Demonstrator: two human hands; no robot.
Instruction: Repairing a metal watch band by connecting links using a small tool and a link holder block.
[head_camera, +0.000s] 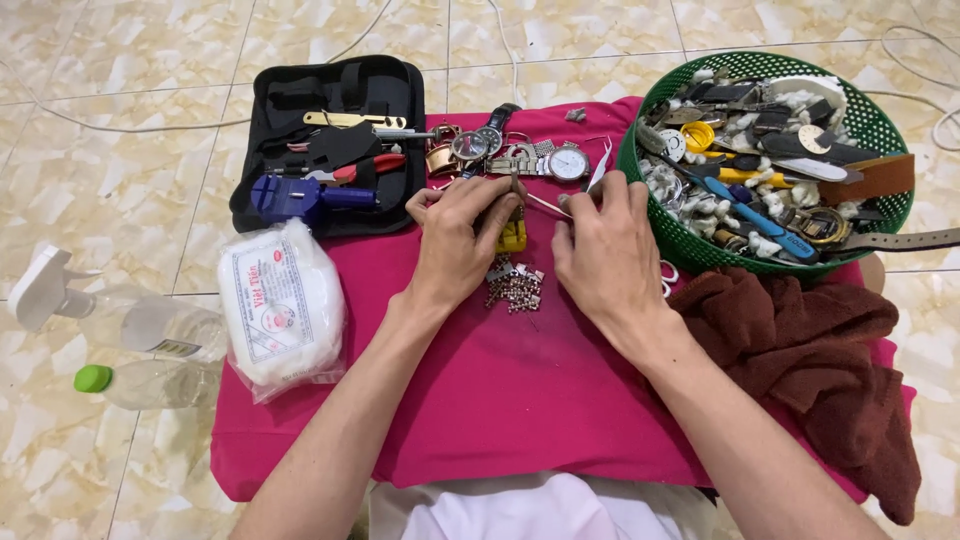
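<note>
My left hand (462, 240) and my right hand (600, 250) meet over a pink cloth (500, 390). The left fingers pinch a thin stick-like tool (517, 186), standing upright, above a small yellow block (513, 237). The right hand's fingertips close on a thin white stick (548, 206) that points toward the left hand. A metal watch bracelet (513, 283) lies just below both hands. Several wristwatches (520, 155) lie in a row right behind the fingers.
A black tool case (335, 140) with pliers and a blue tool lies open at back left. A green basket (760, 160) of watch parts and straps stands at right, a brown towel (820, 350) below it. A white cotton pack (282, 305) and two plastic bottles (130, 345) lie left.
</note>
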